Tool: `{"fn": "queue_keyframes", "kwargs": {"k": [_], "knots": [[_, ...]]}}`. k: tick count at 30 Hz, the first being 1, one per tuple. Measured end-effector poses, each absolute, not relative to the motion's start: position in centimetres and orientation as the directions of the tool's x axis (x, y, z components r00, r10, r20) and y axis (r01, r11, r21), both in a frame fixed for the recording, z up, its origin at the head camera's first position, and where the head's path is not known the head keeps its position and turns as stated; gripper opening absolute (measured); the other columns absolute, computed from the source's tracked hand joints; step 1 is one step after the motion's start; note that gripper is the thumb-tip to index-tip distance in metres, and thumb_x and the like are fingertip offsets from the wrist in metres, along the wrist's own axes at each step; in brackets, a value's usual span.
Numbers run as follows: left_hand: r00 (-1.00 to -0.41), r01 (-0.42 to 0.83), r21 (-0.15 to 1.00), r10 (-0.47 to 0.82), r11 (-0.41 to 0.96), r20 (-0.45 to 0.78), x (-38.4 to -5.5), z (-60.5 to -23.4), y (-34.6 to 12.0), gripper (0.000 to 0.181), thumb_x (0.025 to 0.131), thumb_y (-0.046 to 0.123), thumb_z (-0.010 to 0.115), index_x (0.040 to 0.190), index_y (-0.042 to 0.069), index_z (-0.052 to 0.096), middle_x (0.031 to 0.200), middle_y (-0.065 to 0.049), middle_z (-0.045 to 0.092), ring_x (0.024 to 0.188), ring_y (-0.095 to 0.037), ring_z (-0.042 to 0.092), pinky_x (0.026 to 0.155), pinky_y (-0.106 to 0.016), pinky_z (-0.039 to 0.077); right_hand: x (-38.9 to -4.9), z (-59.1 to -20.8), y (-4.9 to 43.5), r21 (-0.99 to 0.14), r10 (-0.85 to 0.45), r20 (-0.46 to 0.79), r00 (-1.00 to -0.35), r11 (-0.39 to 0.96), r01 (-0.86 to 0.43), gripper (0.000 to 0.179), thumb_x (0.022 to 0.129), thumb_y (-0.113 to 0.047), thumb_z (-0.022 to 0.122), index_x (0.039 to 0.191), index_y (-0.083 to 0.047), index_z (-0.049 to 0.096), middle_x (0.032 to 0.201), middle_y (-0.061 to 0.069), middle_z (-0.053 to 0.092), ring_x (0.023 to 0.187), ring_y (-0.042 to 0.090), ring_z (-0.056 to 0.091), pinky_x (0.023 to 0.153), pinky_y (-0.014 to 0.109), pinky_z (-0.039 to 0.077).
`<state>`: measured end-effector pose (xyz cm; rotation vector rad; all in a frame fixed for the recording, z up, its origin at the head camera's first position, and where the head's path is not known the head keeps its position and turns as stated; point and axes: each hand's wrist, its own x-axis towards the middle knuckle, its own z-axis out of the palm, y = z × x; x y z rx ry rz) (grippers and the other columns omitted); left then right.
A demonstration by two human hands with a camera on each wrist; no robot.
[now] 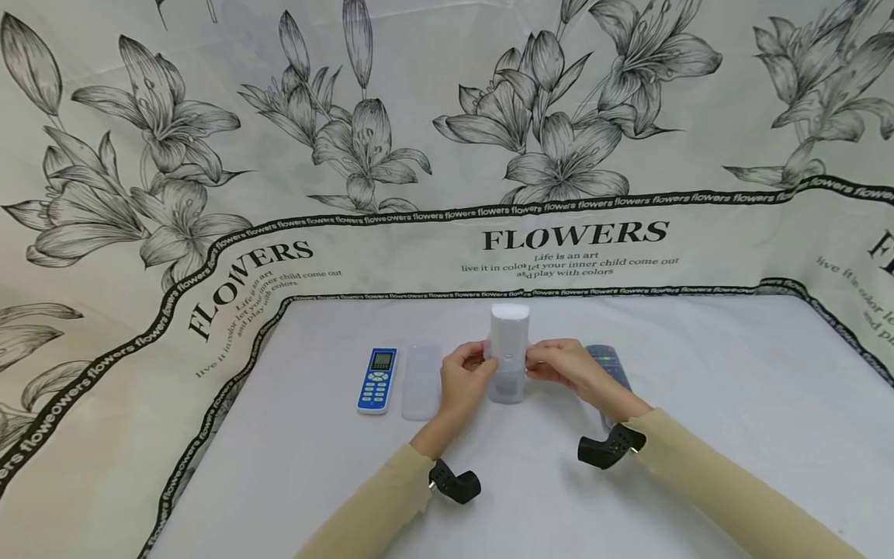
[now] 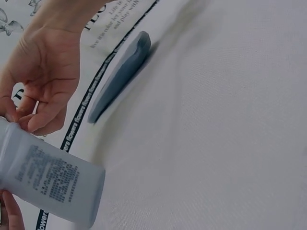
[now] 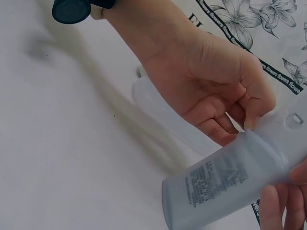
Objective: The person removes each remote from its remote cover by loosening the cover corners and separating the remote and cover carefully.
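Note:
Between both hands a pale remote control (image 1: 510, 326) stands upright, its lower part inside a translucent sleeve (image 1: 507, 386). A block of small print shows through the sleeve in both wrist views. My left hand (image 1: 464, 384) pinches the sleeve's left edge near its mouth between thumb and fingers. On the opposite edge my right hand (image 1: 569, 366) pinches the sleeve with thumb and fingertips. In the right wrist view, the left hand (image 3: 206, 76) appears at the rim, and a small round hole shows in the remote above it.
A blue and white remote (image 1: 377, 380) lies at left, beside a flat translucent sleeve (image 1: 417, 388). A dark remote (image 1: 609, 362) lies at right, partly hidden behind the right hand and wrist. White cloth (image 1: 293, 466) covers the table; a flower-printed cloth (image 1: 391, 248) hangs behind.

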<state>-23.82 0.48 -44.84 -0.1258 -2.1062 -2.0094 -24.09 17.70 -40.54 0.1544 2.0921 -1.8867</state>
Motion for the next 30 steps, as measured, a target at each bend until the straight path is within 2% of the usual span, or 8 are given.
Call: {"fn": "queue_keyframes", "kwargs": {"k": [3, 9, 13, 20, 28, 30], "knots": [[-0.973, 0.208, 0.977, -0.096, 0.041, 0.211, -24.0, -44.7, 0.4, 0.025, 0.073, -0.007, 0.064, 0.097, -0.008, 0.069, 0.094, -0.023, 0.071, 0.083, -0.025, 0.069, 0.073, -0.026, 0.057, -24.1, -40.5, 17.7, -0.952, -0.135, -0.295, -0.946, 0.121, 0.280, 0.012, 0.088, -0.010, 0.060, 0.083, -0.005, 0.069, 0.077, -0.004, 0.065, 0.070, 0.004, 0.065, 0.071, 0.019, 0.056], [-0.977, 0.166, 0.983, -0.120, 0.079, 0.174, -24.2, -44.6, 0.5, 0.023, 0.071, -0.010, 0.062, 0.093, -0.011, 0.070, 0.089, -0.025, 0.070, 0.076, -0.018, 0.066, 0.066, -0.019, 0.052, -23.9, -40.6, 17.7, -0.948, -0.144, -0.304, -0.942, 0.140, 0.285, 0.016, 0.089, -0.011, 0.058, 0.090, 0.001, 0.069, 0.078, -0.004, 0.064, 0.071, 0.004, 0.064, 0.072, 0.018, 0.056], [-0.979, 0.158, 0.984, -0.113, 0.084, 0.167, -24.2, -44.7, 0.4, 0.024, 0.070, -0.011, 0.061, 0.093, -0.014, 0.068, 0.088, -0.028, 0.069, 0.076, -0.020, 0.066, 0.065, -0.020, 0.053, -23.8, -40.8, 17.5, -0.950, -0.135, -0.299, -0.945, 0.131, 0.282, 0.018, 0.088, -0.009, 0.058, 0.094, 0.005, 0.068, 0.077, -0.003, 0.064, 0.071, 0.004, 0.064, 0.071, 0.018, 0.056], [-0.976, 0.181, 0.979, -0.103, 0.091, 0.190, -23.9, -45.6, 0.3, 0.021, 0.074, -0.008, 0.065, 0.095, -0.007, 0.070, 0.090, -0.021, 0.070, 0.079, -0.019, 0.067, 0.071, -0.021, 0.054, -23.5, -41.3, 17.5, -0.951, -0.126, -0.300, -0.946, 0.115, 0.286, 0.020, 0.089, -0.010, 0.059, 0.097, 0.007, 0.066, 0.076, -0.004, 0.065, 0.070, 0.004, 0.065, 0.071, 0.019, 0.056], [-0.969, 0.230, 0.971, -0.080, 0.069, 0.236, -23.8, -45.8, 0.2, 0.017, 0.072, -0.008, 0.063, 0.088, -0.007, 0.069, 0.082, -0.020, 0.068, 0.069, -0.008, 0.060, 0.066, -0.015, 0.049, -23.3, -41.5, 17.4, -0.954, -0.104, -0.286, -0.952, 0.121, 0.274, 0.018, 0.089, -0.010, 0.060, 0.095, 0.005, 0.068, 0.076, -0.003, 0.065, 0.069, 0.004, 0.065, 0.071, 0.019, 0.056], [-0.970, 0.225, 0.972, -0.077, 0.067, 0.230, -23.5, -45.4, 0.2, 0.017, 0.072, -0.009, 0.062, 0.088, -0.008, 0.069, 0.082, -0.021, 0.068, 0.070, -0.009, 0.060, 0.065, -0.014, 0.049, -23.2, -41.5, 17.4, -0.956, -0.102, -0.282, -0.954, 0.113, 0.270, 0.017, 0.089, -0.009, 0.060, 0.094, 0.005, 0.068, 0.075, -0.004, 0.065, 0.069, 0.004, 0.065, 0.070, 0.019, 0.056]]}}
